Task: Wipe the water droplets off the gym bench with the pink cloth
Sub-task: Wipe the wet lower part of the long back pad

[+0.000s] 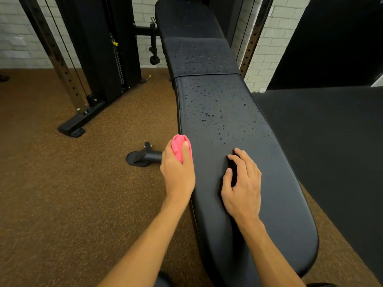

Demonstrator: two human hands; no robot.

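- Wadded in the left hand (178, 170): pink cloth (178, 149), gripped firmly, thumb laid across its top, other fingers curled beneath and out of sight.
- Held right at the left edge of the gym bench (279, 193), cloth just beside the long pad; touching the vinyl or not, cannot tell.
- Laid palm-down on the near part of the long pad: right hand (243, 189), fingers loosely bent and a little spread, fingertips on the vinyl, nothing in its grasp.
- Scattered over the black vinyl beyond both hands: water droplets (213, 117), thickest on the middle of the long pad, also past the seam on the two farther pad sections.
- Smooth and dry-looking under and around the right hand, and on to the rounded near end of the bench.
- Left of the bench, on the brown speckled floor (62, 193): round black foot with a short tube (143, 156), close beside the left hand in the view.
- Farther back on the left: black cable machine (99, 48) with a weight stack, a yellow selector pin (114, 43), a perforated steel upright (62, 65), and a black knotted rope handle (153, 48) hanging near the bench's far end.
- Right of the bench: black floor mat (331, 131), meeting the brown floor.
- Behind everything: white brick wall (275, 42).
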